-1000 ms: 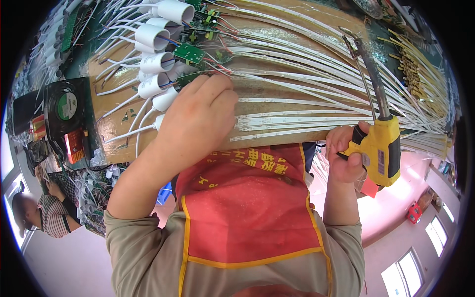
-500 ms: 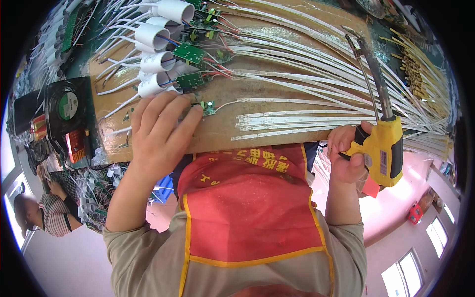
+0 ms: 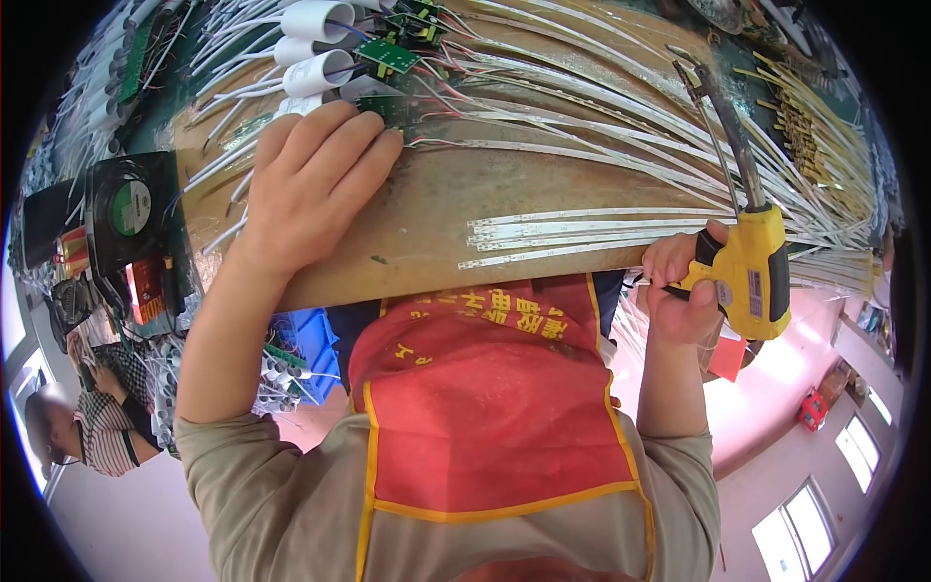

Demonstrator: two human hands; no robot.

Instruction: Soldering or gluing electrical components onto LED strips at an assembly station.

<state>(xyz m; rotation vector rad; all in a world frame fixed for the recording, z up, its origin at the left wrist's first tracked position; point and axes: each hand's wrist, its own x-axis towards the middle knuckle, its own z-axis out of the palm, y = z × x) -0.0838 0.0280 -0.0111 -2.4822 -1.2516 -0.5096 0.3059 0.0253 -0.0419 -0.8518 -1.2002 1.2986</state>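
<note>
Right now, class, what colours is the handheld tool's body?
The handheld tool has a yellow and black body, shown best in the head view.

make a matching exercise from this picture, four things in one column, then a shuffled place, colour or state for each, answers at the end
Things
1. left hand
2. gun-shaped tool
3. apron
4. fan

Place, colour or state
A. red with yellow edging
B. black, with a round green centre
C. at the row of white housings
D. held in the right hand

Right pairs: 1-C, 2-D, 3-A, 4-B
</note>
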